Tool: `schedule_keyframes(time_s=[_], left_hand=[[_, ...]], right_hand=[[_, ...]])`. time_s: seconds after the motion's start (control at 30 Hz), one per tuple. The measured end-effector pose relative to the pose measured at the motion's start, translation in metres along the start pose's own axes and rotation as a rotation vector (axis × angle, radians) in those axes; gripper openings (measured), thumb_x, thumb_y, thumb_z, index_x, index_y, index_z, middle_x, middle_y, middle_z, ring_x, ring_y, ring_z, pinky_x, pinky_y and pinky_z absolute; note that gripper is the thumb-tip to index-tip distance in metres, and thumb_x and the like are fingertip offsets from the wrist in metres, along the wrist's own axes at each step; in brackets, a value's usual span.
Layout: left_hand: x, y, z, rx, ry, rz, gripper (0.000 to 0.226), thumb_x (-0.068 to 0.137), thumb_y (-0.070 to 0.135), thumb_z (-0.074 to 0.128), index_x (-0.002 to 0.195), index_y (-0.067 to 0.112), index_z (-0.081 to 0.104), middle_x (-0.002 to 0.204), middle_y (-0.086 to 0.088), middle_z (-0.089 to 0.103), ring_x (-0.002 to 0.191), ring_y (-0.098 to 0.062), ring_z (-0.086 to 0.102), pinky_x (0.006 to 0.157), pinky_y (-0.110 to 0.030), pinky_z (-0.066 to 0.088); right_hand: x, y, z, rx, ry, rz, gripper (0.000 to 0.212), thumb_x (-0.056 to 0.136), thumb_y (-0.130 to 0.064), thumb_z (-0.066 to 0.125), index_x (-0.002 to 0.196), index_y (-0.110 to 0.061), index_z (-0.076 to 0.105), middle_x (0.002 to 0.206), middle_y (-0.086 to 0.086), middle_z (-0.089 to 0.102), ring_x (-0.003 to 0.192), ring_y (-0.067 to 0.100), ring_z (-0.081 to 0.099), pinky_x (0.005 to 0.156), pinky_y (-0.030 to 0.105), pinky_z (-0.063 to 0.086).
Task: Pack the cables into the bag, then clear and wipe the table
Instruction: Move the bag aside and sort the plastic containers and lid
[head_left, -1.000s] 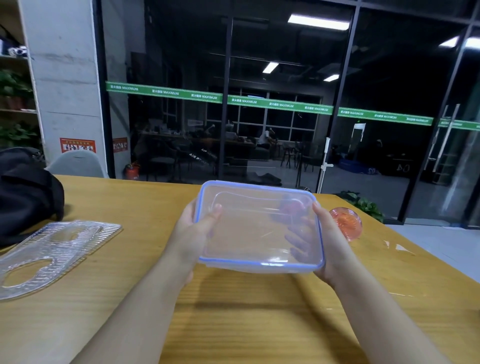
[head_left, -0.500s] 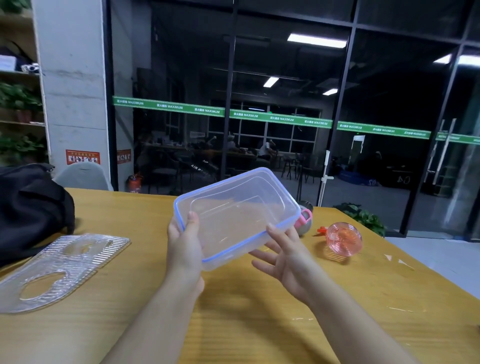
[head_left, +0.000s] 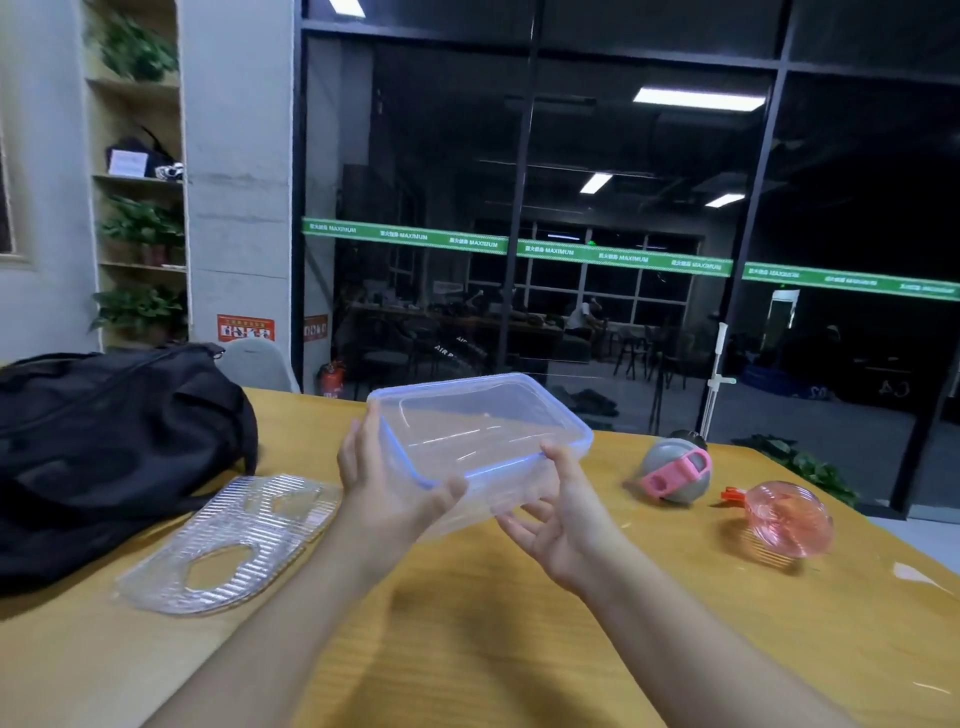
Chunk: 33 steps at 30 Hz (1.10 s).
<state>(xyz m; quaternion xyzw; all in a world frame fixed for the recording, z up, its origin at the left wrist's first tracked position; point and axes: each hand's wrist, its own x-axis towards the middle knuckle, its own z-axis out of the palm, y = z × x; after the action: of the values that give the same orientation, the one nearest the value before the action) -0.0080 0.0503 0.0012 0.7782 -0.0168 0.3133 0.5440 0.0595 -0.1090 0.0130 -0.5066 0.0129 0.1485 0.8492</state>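
Gripping the clear plastic container (head_left: 478, 431) above the table (head_left: 467, 623), left hand (head_left: 384, 493) clasps its corner; right hand (head_left: 561, 514), fingers spread, supports it underneath.

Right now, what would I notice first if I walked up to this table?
First, the clear rectangular plastic box with a blue rim, held up over the middle of the yellow wooden table: the left hand grips its near corner, the right hand supports it from below. Next, the big black fabric bag on the far left.
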Motion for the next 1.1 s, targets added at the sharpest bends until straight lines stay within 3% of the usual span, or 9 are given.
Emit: schedule_keyframes(time_s=[0.1,0.2,0.3,0.4,0.47,0.6,0.77,1.0,1.1], left_hand=[[0.001,-0.013,-0.027,0.143,0.027,0.116,0.111,0.026,0.087,0.059,0.122,0.063,0.009,0.146,0.021,-0.001,0.125,0.015,0.006,0.101,-0.02,0.019],[0.005,-0.024,-0.049,0.198,0.106,0.166,0.077,0.038,0.071,0.063,0.108,0.052,0.036,0.145,0.011,0.009,0.13,0.005,0.016,0.1,-0.02,0.023],[0.007,-0.041,-0.065,0.224,0.225,0.187,0.079,0.038,0.067,0.064,0.109,0.039,0.043,0.143,0.001,0.015,0.133,-0.003,0.019,0.101,-0.017,0.021],[0.009,-0.057,-0.078,0.235,0.328,0.16,0.083,0.039,0.062,0.072,0.111,0.036,0.042,0.144,-0.006,0.014,0.137,-0.015,0.022,0.104,-0.023,0.024],[0.012,-0.066,-0.085,0.27,0.383,0.119,0.081,0.048,0.045,0.085,0.114,0.029,0.041,0.144,-0.005,0.012,0.137,-0.02,0.021,0.106,-0.029,0.028],[0.014,-0.079,-0.098,0.306,0.464,0.006,0.073,0.061,0.034,0.084,0.11,0.032,0.031,0.144,-0.004,0.005,0.136,-0.023,0.019,0.104,-0.034,0.032],[0.017,-0.088,-0.105,0.337,0.527,-0.093,0.08,0.064,0.029,0.084,0.12,0.014,0.029,0.147,-0.012,-0.001,0.131,-0.027,0.028,0.099,-0.033,0.034],[0.018,-0.094,-0.109,0.376,0.582,-0.085,0.084,0.059,0.027,0.087,0.117,0.009,0.03,0.146,-0.016,0.003,0.131,-0.03,0.026,0.1,-0.036,0.037],[0.019,-0.095,-0.111,0.373,0.599,-0.104,0.085,0.058,0.026,0.087,0.117,0.008,0.029,0.146,-0.017,0.003,0.131,-0.031,0.024,0.1,-0.038,0.037]], right_hand=[[0.006,0.012,0.021,-0.044,-0.021,0.072,0.041,0.087,-0.046,0.06,0.106,-0.01,0.054,0.106,0.023,0.061,0.088,0.031,0.066,0.087,0.039,0.055],[0.014,0.027,0.042,-0.085,-0.054,0.143,0.068,0.086,-0.054,0.058,0.131,-0.005,0.045,0.115,0.029,0.058,0.089,0.035,0.068,0.087,0.04,0.056],[0.017,0.043,0.066,-0.139,-0.09,0.211,0.077,0.089,-0.057,0.051,0.14,-0.002,0.034,0.116,0.03,0.054,0.084,0.037,0.067,0.08,0.038,0.057],[0.016,0.057,0.093,-0.231,-0.195,0.22,0.067,0.094,-0.053,0.046,0.134,0.0,0.036,0.126,0.027,0.05,0.077,0.031,0.066,0.068,0.031,0.057],[0.016,0.067,0.108,-0.303,-0.242,0.197,0.05,0.096,-0.043,0.048,0.128,-0.006,0.04,0.129,0.021,0.05,0.078,0.027,0.065,0.065,0.027,0.056],[0.018,0.086,0.128,-0.406,-0.257,0.19,0.033,0.094,-0.025,0.05,0.124,-0.01,0.049,0.126,0.011,0.051,0.085,0.023,0.063,0.063,0.025,0.053],[0.028,0.106,0.138,-0.444,-0.223,0.196,0.031,0.093,-0.025,0.052,0.119,-0.01,0.051,0.113,0.005,0.051,0.092,0.022,0.055,0.066,0.024,0.048],[0.034,0.108,0.144,-0.277,-0.186,0.281,0.055,0.096,-0.05,0.041,0.136,-0.013,0.039,0.138,0.016,0.044,0.122,0.03,0.05,0.104,0.035,0.039],[0.037,0.11,0.149,-0.213,-0.175,0.291,0.066,0.096,-0.053,0.037,0.145,-0.009,0.029,0.144,0.022,0.038,0.13,0.032,0.045,0.109,0.039,0.034]])
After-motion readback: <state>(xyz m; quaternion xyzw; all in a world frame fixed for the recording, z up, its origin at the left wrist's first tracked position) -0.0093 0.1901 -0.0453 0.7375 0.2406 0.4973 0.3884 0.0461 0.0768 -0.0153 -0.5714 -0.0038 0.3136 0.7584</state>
